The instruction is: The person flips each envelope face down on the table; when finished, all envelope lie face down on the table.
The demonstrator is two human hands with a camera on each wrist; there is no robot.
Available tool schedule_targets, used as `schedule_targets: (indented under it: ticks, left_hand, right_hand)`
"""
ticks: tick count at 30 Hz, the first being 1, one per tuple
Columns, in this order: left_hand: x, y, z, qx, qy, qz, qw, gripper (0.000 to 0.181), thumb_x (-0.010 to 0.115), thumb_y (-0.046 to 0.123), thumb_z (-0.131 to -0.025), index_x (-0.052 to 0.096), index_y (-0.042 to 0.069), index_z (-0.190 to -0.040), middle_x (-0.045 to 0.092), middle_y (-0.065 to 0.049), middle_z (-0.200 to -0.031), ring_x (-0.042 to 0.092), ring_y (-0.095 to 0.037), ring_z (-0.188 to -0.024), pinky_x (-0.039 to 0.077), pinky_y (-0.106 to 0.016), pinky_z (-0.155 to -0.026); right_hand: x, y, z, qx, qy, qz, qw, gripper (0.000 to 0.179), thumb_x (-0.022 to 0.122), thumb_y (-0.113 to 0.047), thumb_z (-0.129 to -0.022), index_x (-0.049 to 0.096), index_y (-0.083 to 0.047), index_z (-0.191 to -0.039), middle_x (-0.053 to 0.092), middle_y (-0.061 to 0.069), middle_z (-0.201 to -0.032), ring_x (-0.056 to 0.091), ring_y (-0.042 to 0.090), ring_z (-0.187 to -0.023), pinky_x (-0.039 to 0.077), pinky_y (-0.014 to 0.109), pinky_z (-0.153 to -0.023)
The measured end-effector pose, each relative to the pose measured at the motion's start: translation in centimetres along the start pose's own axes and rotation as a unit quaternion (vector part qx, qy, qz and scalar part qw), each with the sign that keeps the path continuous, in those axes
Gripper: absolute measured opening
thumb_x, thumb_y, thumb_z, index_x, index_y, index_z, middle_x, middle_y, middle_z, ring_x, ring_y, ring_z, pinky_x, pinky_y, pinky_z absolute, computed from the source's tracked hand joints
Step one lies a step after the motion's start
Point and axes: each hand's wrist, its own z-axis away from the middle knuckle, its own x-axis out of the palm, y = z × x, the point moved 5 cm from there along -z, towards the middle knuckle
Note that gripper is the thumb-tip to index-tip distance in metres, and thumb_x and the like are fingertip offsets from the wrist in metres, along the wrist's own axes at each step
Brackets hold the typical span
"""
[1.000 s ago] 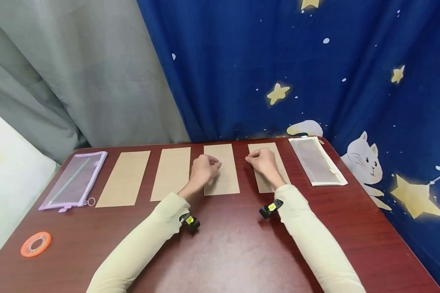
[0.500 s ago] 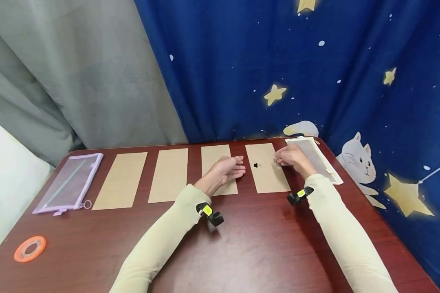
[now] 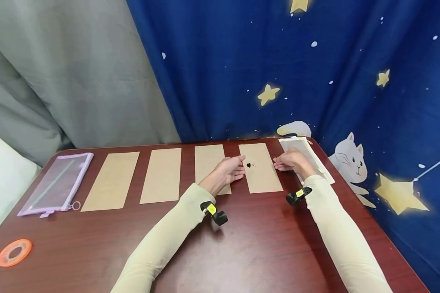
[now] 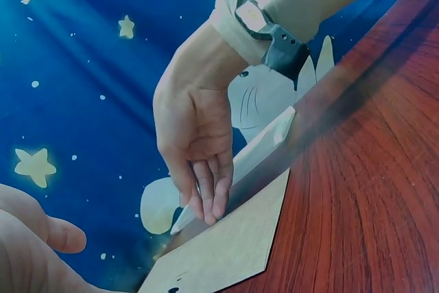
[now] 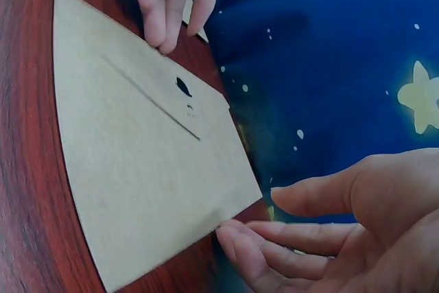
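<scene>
Both hands flank the rightmost brown kraft-paper rectangle (image 3: 262, 175), which lies flat and bears a small black print (image 3: 248, 165). My left hand (image 3: 227, 171) has straight fingers, its fingertips right at the left edge of that piece. On the opposite side, my right hand (image 3: 291, 160) is palm inward, its fingertips close to the right edge and its wrist over the white-edged mesh zip pouch (image 3: 296, 143). In the right wrist view the right thumb stands apart from the fingers (image 5: 247, 248), with nothing between them. A thin dark line (image 5: 147, 97) crosses the kraft piece there.
More kraft pieces lie in a row to the left: one (image 3: 207, 156) partly behind the left hand, then two others (image 3: 161, 175) (image 3: 111, 181). A purple-edged mesh pouch (image 3: 64, 181) ends the row. An orange ring (image 3: 4, 258) lies near the table's left edge.
Both hands have moved right, uncovering the rightmost kraft piece and its black print. The right fingers have loosened from a pinched shape. The head view has turned slightly right.
</scene>
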Motion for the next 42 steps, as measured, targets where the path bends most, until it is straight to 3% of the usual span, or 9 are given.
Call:
schedule_targets:
  ticks: [9,16,22,24,27,31,35,38,42]
  left_hand:
    - [-0.3,0.3,0.2,-0.007,0.009,0.022,0.9997,0.056,0.053,0.024,-0.105,0.038,-0.011,-0.145,0.042,-0.032,-0.147,0.046,-0.04,-0.139,0.041,-0.044,-0.119]
    - [-0.7,1.1,0.4,-0.002,0.001,0.067,0.9977,0.052,0.052,0.018,-0.105,0.039,-0.013,-0.145,0.042,-0.034,-0.147,0.046,-0.042,-0.14,0.043,-0.042,-0.118]
    - [-1.5,1.0,0.9,-0.01,-0.021,0.067,0.9975,0.043,0.047,0.009,-0.106,0.043,-0.01,-0.144,0.044,-0.03,-0.149,0.049,-0.038,-0.138,0.043,-0.04,-0.117]
    - [-1.9,0.9,0.9,-0.002,-0.023,0.059,0.998,0.039,0.046,0.004,-0.106,0.047,-0.01,-0.142,0.051,-0.027,-0.143,0.055,-0.033,-0.131,0.045,-0.039,-0.116]
    - [-2.3,1.3,0.9,0.022,-0.02,0.05,0.9983,0.036,0.048,-0.002,-0.104,0.054,-0.008,-0.138,0.064,-0.019,-0.119,0.065,-0.025,-0.109,0.048,-0.037,-0.113]
    - [-2.5,1.8,0.8,0.051,-0.012,0.052,0.9973,0.033,0.053,-0.004,-0.101,0.061,-0.006,-0.133,0.067,-0.008,-0.091,0.067,-0.015,-0.083,0.051,-0.037,-0.109]
    - [-2.5,2.4,0.7,0.073,-0.004,0.055,0.9958,0.032,0.058,-0.007,-0.097,0.064,-0.008,-0.129,0.073,-0.017,-0.101,0.069,-0.015,-0.08,0.057,-0.036,-0.099]
    - [-2.5,2.5,0.8,0.083,0.005,0.061,0.9946,0.032,0.062,-0.012,-0.092,0.066,-0.011,-0.124,0.074,-0.019,-0.102,0.07,-0.016,-0.078,0.062,-0.032,-0.087]
    - [-2.5,2.5,0.9,0.094,0.011,0.073,0.9928,0.031,0.064,-0.017,-0.088,0.066,-0.015,-0.12,0.074,-0.014,-0.088,0.071,-0.015,-0.071,0.064,-0.028,-0.076]
  right_hand:
    - [0.6,0.2,-0.3,-0.007,0.035,-0.032,0.9989,0.017,0.06,0.004,-0.092,0.067,0.013,-0.105,0.066,-0.005,-0.063,0.063,0.001,-0.057,0.06,0.017,-0.064]
    - [0.3,0.5,-0.1,-0.044,0.032,-0.086,0.9948,0.023,0.059,0.003,-0.096,0.06,0.014,-0.116,0.063,-0.013,-0.065,0.059,-0.002,-0.059,0.057,0.014,-0.062]
    - [0.9,1.1,0.8,-0.041,0.001,-0.134,0.9901,0.018,0.059,0.001,-0.097,0.063,0.006,-0.114,0.065,-0.014,-0.07,0.059,-0.001,-0.065,0.055,0.014,-0.063]
    - [1.2,1.2,1.1,-0.042,-0.013,-0.153,0.9873,0.019,0.059,0.001,-0.098,0.064,0.005,-0.115,0.067,-0.013,-0.072,0.061,-0.001,-0.067,0.056,0.014,-0.064]
    - [1.3,1.1,1.6,-0.05,-0.032,-0.177,0.9824,0.024,0.058,0.002,-0.098,0.061,0.007,-0.122,0.069,-0.012,-0.074,0.063,-0.001,-0.069,0.056,0.014,-0.065]
    - [1.5,1.1,2.1,-0.06,-0.059,-0.209,0.9742,0.027,0.057,0.003,-0.098,0.056,0.009,-0.125,0.071,-0.01,-0.076,0.067,0.0,-0.071,0.058,0.015,-0.066]
    - [1.6,0.9,2.3,-0.063,-0.076,-0.22,0.9705,0.023,0.057,0.003,-0.099,0.058,0.007,-0.122,0.072,-0.009,-0.078,0.067,0.0,-0.073,0.058,0.015,-0.068]
    - [1.6,0.9,2.3,-0.069,-0.077,-0.202,0.9738,0.026,0.056,0.003,-0.099,0.056,0.009,-0.124,0.071,-0.01,-0.079,0.066,0.0,-0.075,0.058,0.015,-0.07]
    - [1.7,0.7,2.3,-0.08,-0.066,-0.159,0.9817,0.023,0.057,0.002,-0.099,0.059,0.009,-0.12,0.07,-0.011,-0.078,0.065,-0.001,-0.073,0.058,0.015,-0.07]
